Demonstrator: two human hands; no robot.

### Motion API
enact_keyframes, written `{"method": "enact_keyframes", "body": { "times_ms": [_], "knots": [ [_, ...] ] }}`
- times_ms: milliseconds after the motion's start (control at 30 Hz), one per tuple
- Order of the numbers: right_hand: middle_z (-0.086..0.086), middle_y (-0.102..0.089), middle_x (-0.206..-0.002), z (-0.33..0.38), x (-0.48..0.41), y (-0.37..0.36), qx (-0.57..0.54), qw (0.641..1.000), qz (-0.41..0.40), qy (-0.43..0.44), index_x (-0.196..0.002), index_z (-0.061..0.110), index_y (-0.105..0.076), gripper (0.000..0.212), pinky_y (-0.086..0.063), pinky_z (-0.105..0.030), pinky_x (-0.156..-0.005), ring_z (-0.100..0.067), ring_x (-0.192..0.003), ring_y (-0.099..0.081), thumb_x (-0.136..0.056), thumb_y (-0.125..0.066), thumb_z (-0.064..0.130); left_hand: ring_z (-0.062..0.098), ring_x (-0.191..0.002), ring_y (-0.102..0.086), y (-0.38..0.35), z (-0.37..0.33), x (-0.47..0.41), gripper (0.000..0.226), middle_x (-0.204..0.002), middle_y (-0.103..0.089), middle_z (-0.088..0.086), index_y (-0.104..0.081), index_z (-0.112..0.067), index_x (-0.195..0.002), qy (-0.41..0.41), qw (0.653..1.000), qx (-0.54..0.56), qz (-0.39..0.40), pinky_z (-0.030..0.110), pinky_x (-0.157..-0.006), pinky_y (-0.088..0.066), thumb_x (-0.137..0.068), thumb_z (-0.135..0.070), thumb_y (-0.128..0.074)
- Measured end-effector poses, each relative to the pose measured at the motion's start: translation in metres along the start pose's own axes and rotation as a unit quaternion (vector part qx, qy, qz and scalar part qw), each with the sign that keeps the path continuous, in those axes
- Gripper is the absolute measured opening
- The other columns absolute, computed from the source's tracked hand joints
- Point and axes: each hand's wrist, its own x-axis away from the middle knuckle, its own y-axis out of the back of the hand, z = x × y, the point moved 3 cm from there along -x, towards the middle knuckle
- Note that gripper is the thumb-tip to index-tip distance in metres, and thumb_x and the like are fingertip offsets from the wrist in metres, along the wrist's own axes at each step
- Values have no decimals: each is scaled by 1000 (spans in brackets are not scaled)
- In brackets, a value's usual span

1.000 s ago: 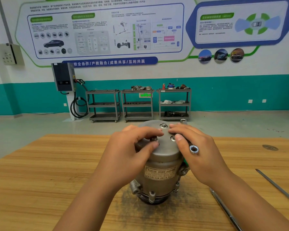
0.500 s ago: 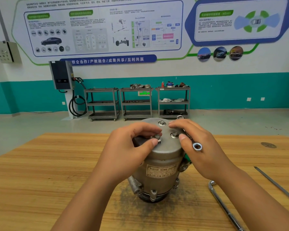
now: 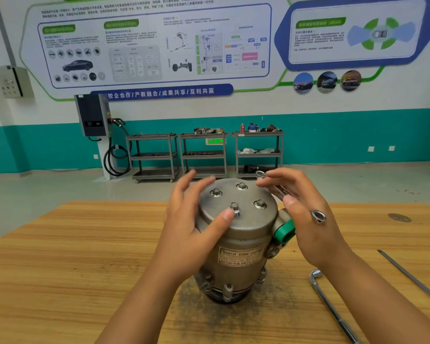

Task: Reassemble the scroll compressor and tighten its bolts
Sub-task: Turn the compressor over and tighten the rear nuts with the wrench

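Note:
The silver scroll compressor [image 3: 236, 239] stands upright on the wooden table [image 3: 72, 256], with a green plug [image 3: 284, 230] on its right side. Four bolts sit in its top cap; the front bolt [image 3: 234, 207] stands higher than the others. My left hand [image 3: 191, 234] is at the compressor's left side with fingers spread and straight, and its thumb tip touches the front bolt. My right hand [image 3: 305, 219] hovers over the right edge of the cap. Its thumb pins a small ring spanner [image 3: 318, 216] across the fingers.
An L-shaped socket wrench [image 3: 329, 306] lies on the table right of the compressor, and a thin metal rod [image 3: 412, 279] lies farther right. A dark round mark [image 3: 399, 217] is on the table's far right. Three metal carts [image 3: 204, 155] stand by the wall.
My left fingers have let go of the front bolt and spread open, only the thumb still touching it. My right fingers have lifted off the right bolt, keeping the spanner.

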Motion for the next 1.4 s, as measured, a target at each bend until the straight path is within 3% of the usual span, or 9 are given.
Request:
{"method": "enact_keyframes", "body": {
  "times_ms": [100,267,367,500,600,733,933,1133,1400],
  "knots": [
    [-1,-66,-113,3,-3,7,-101,994,-26,-8,-113,16,-53,33,-47,-32,-99,-20,-115,-61,-84,-38,14,-15,-122,-38,-6,13,7,53,-131,-40,-31,-47,-57,-118,6,998,63,-15,6,-92,-35,-67,-69,-52],
    [-18,-71,-88,12,-10,15,-256,965,-46,-16,-109,4,-48,32,-55,-39,-82,-36,-90,-69,-81,-31,5,-13,-117,-42,-18,22,19,59,-125,-38,-30,-39,-67,-117,-20,994,96,-47,1,-88,-36,-64,-63,-63],
    [-13,-68,-71,15,-11,13,-294,953,-57,-35,-103,4,-52,27,-55,-31,-67,-28,-69,-66,-83,-34,6,-8,-118,-45,-21,25,23,62,-124,-40,-29,-39,-68,-118,-21,991,111,-67,7,-88,-40,-63,-62,-65],
    [-13,-67,-67,17,-11,8,-315,946,-38,-72,-101,4,-53,26,-54,-29,-62,-25,-62,-65,-84,-34,7,-4,-122,-44,-23,29,27,65,-127,-41,-25,-41,-64,-121,-23,990,119,-78,24,-94,-43,-63,-60,-68],
    [-15,-68,-70,17,-9,3,-315,944,-4,-96,-100,3,-54,25,-55,-32,-63,-26,-63,-66,-83,-35,8,-2,-123,-44,-23,30,29,65,-128,-40,-22,-41,-64,-121,-25,989,122,-84,25,-96,-43,-63,-59,-69],
    [-17,-68,-70,16,-8,1,-304,948,4,-97,-96,2,-56,26,-56,-34,-64,-29,-64,-67,-81,-34,5,-4,-122,-44,-24,30,30,64,-127,-40,-22,-40,-65,-121,-28,987,125,-92,10,-93,-41,-63,-57,-69],
    [-19,-72,-76,13,-6,2,-244,966,-28,-81,-80,11,-76,44,-53,-26,-54,-34,-70,-70,-77,-32,4,-11,-119,-41,-26,31,32,67,-125,-38,-21,-38,-66,-122,-29,989,107,-95,3,-90,-37,-62,-56,-69],
    [-15,-74,-85,15,4,-4,-180,981,-71,6,-85,2,-73,37,-55,-30,-81,-32,-89,-71,-78,-36,3,-13,-120,-37,-27,31,33,72,-131,-36,-18,-38,-62,-125,-25,990,89,-104,3,-91,-37,-60,-58,-69],
    [-4,-75,-87,20,18,-17,-101,981,-92,141,-90,4,-68,30,-58,-36,-78,-28,-91,-71,-82,-39,9,-13,-119,-38,-24,33,33,70,-132,-38,-11,-40,-61,-122,-25,988,93,-121,2,-89,-36,-58,-57,-69]
  ]
}}
